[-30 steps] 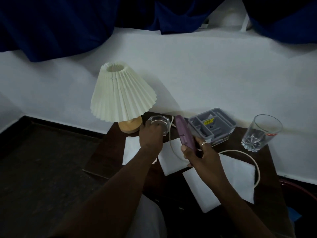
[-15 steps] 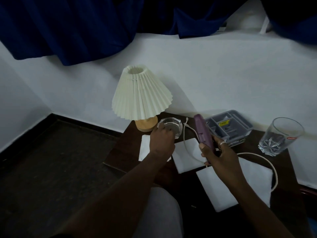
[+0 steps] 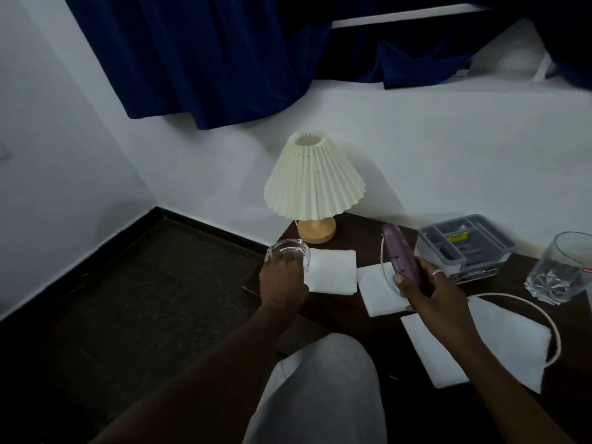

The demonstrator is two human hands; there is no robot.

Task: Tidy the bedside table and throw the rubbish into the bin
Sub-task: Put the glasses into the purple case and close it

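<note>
Bedside table (image 3: 360,240): three white napkins lie flat, left (image 3: 333,270), middle (image 3: 378,291), large one (image 3: 512,344) nearest the person. Glass ashtray (image 3: 290,249) at the table's left edge, just beside the left napkin, gripped from above by the left hand (image 3: 282,280). Right hand (image 3: 432,293) grips a purple device (image 3: 400,251), tilted, above the middle napkin; its pale cord (image 3: 525,298) loops over the large napkin. Behind: pleated lamp (image 3: 314,181), grey organiser tray (image 3: 464,241), tumbler (image 3: 560,270) far right.

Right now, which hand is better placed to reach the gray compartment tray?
Probably the right hand: it holds the purple device just beside the gray compartment tray. The left hand grips the small glass dish at the left edge of the bedside table.
</note>
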